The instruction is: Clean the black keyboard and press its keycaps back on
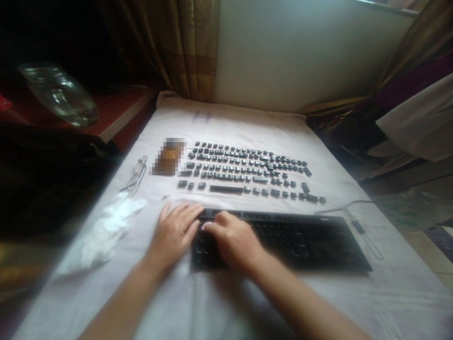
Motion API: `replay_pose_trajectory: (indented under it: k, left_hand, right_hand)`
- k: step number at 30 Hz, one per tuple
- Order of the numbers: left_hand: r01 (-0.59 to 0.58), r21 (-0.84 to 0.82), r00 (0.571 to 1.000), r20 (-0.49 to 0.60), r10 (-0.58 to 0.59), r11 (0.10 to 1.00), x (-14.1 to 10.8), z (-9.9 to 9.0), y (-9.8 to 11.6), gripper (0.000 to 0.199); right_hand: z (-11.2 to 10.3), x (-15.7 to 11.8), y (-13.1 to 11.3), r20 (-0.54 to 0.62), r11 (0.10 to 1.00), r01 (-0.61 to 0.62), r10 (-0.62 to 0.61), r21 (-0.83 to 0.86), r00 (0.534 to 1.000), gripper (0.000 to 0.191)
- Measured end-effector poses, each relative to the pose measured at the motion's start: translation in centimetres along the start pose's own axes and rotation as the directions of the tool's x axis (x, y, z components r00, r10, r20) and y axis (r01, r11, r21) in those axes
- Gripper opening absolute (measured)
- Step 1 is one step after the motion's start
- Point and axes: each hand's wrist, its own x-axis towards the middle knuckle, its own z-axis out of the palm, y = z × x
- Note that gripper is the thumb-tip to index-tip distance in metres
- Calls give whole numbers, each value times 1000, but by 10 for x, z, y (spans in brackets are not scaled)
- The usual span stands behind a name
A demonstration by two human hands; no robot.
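A black keyboard (283, 238) lies flat on the pale cloth (354, 309), its long sides running left to right and its left end partly covered. The key field looks dark and largely stripped of caps, with a grid of key positions showing faintly; the right end is too blurred to read. A small light mark sits on the far strip, toward the right. Just beyond the far edge, loose black keycaps (231, 178) are spread in uneven rows that echo a keyboard layout, clustering more tightly at right. One long bar keycap (226, 189) lies in the nearest row, left of middle.
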Motion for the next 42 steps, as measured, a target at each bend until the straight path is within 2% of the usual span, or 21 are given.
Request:
replay_pose_trajectory:
  k: [8,12,17,22,27,29,32,35,38,40,42]
  left_hand:
    - [14,-8,1000,18,-14,1000,0,-2,1,38]
    - [15,-17,1000,15,-15,1000,0,-2,1,38]
    - [11,-15,1000,24,-11,1000,1,-3,2,37]
    - [6,-15,1000,13,-6,1000,1,-3,2,37]
    - [5,-15,1000,-8,-5,1000,1,-2,3,38]
    - [1,-17,1000,-18,-1,1000,1,-2,4,37]
    - [-1,-19,999,-44,1,1000,2,-3,3,35]
    - [15,-21,997,-78,-17,1000,2,-5,1,33]
    - [37,-32,996,-82,-39,999,2,-6,-2,33]
    - [49,-40,996,-70,-52,998,2,-6,-2,33]
    - [62,-50,996,-61,-65,997,2,-6,-2,34]
  right_hand:
    - [-8,-2,7,44,999,-27,29,-25,999,27]
    - [-16,-4,9,111,998,-39,45,-51,993,28]
    - [-28,-7,7,205,983,-160,176,-90,963,30]
    - [-37,-7,7,239,975,-191,213,-112,948,30]
    - [-44,-5,12,257,950,-273,305,-151,917,28]
    - [-45,-8,16,250,948,-282,312,-147,917,28]
    - [-44,-18,22,201,963,-245,264,-116,943,25]
    - [-39,-24,25,86,983,-173,177,-54,980,24]
    - [-30,-17,20,-38,991,-124,123,-43,992,27]
    - [-23,-8,12,-50,990,-111,107,-86,993,26]
    - [-17,0,4,-8,983,-98,98,-154,995,23]
